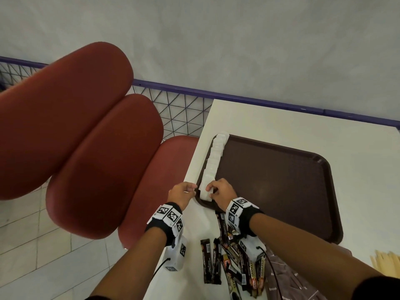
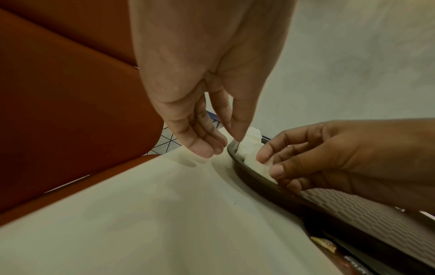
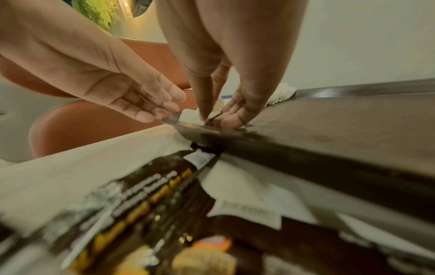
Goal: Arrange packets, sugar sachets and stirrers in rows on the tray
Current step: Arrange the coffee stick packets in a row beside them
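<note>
A dark brown tray (image 1: pixel 281 180) lies on the white table (image 1: pixel 357 148). Several white sugar sachets (image 1: pixel 213 159) form a row along its left rim. My right hand (image 1: pixel 211 189) pinches the nearest sachet (image 1: pixel 204 194) at the row's near end, thumb and curled fingers on it (image 2: pixel 249 148). My left hand (image 1: pixel 186 190) hovers just outside the tray's left rim with straight fingers, holding nothing. In the right wrist view the thumb presses the sachet (image 3: pixel 190 116) inside the tray's corner. Dark coffee packets (image 1: pixel 229 263) lie piled on the table under my right forearm.
Wooden stirrers (image 1: pixel 387 264) lie at the table's near right edge. A brown printed wrapper (image 1: pixel 287 278) sits beside the packets. Red padded chairs (image 1: pixel 97 148) stand left of the table, with a purple railing (image 1: pixel 194 92) and grey wall behind. Most of the tray floor is bare.
</note>
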`<state>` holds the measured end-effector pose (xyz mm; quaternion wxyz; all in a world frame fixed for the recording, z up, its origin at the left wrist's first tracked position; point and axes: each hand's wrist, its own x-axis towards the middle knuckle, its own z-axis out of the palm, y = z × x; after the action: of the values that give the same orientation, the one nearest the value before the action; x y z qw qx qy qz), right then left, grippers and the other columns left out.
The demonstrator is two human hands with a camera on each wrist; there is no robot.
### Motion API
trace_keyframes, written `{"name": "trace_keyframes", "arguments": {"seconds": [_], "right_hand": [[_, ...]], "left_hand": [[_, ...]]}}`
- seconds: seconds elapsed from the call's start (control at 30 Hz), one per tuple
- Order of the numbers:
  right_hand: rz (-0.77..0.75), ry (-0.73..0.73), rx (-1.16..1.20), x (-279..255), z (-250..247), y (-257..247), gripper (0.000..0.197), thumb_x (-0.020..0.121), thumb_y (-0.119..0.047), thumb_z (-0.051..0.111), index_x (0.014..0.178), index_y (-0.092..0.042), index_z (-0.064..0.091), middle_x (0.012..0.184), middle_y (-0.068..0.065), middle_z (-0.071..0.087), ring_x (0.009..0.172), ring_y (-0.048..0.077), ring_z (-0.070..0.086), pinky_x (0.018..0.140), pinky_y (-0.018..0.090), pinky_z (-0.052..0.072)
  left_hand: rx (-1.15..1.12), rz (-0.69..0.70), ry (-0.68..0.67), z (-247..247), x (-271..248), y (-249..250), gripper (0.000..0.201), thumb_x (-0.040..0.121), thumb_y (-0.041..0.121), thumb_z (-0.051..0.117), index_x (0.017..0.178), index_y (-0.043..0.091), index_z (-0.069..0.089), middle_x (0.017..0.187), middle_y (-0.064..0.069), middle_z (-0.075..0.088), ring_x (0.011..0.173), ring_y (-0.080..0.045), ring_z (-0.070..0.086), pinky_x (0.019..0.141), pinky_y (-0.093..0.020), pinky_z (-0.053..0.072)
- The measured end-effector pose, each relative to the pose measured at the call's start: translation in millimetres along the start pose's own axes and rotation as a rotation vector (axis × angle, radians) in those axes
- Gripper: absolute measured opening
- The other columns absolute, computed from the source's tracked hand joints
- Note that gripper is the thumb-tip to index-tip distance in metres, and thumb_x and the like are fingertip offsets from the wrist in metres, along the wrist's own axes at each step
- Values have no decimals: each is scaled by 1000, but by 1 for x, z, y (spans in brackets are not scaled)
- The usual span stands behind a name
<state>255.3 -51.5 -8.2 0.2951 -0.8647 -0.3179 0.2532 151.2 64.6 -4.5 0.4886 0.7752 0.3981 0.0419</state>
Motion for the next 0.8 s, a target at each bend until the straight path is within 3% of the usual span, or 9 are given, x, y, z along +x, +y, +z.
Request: {"name": "trace_keyframes", "arguments": {"seconds": [0.13, 0.23, 0.33, 0.43, 0.53, 0.63, 0.8], "right_hand": [[-17, 42, 61, -12, -11, 3, 26, 85, -6, 58, 107, -18, 65, 109, 4, 44, 85, 14, 48, 80, 22, 40], [-16, 63, 115, -30, -26, 13, 29, 85, -3, 58, 112, -13, 60, 104, 2, 43, 86, 12, 46, 84, 22, 40], [1, 10, 56, -55, -44, 29, 27, 84, -1, 57, 110, -10, 59, 99, 2, 47, 84, 12, 47, 78, 20, 37], [-27, -106, -117, -80, -55, 41, 26, 85, 1, 50, 106, -10, 62, 105, 8, 54, 96, 19, 55, 87, 25, 43], [-54, -220, -294, -101, -57, 48, 30, 88, 0, 45, 112, -11, 60, 115, 9, 52, 110, 22, 50, 97, 30, 41], [-104, -266, -370, -115, -50, 52, 37, 89, -4, 47, 124, -13, 53, 123, 8, 47, 119, 23, 41, 103, 31, 35], [-201, -229, -573, -123, -31, 55, 53, 90, -11, 49, 140, -17, 32, 136, 5, 38, 123, 24, 36, 103, 37, 35]], "left_hand": [[-32, 10, -60, -5, -10, -6, 19, 87, 8, 59, 100, 19, 66, 89, 0, 62, 87, -16, 57, 86, -33, 49], [-52, 6, -146, -11, -23, -13, 22, 88, 6, 56, 105, 18, 64, 87, 0, 62, 85, -17, 57, 75, -26, 48], [49, 57, -235, -15, -37, -21, 23, 88, 8, 58, 104, 23, 63, 82, 7, 61, 85, -15, 57, 78, -24, 44], [246, 132, -358, -9, -53, -21, 27, 91, 11, 56, 115, 24, 61, 98, 5, 57, 85, -13, 56, 78, -20, 42], [432, 241, -438, 4, -66, -13, 38, 94, 13, 52, 131, 23, 52, 120, -3, 49, 103, -17, 56, 90, -19, 39], [562, 339, -482, 22, -74, -8, 46, 95, 13, 47, 139, 26, 42, 134, -8, 42, 125, -24, 43, 107, -29, 34], [803, 434, -460, 43, -88, -3, 54, 95, 12, 45, 145, 26, 31, 144, -4, 32, 131, -24, 32, 109, -36, 33]]}}
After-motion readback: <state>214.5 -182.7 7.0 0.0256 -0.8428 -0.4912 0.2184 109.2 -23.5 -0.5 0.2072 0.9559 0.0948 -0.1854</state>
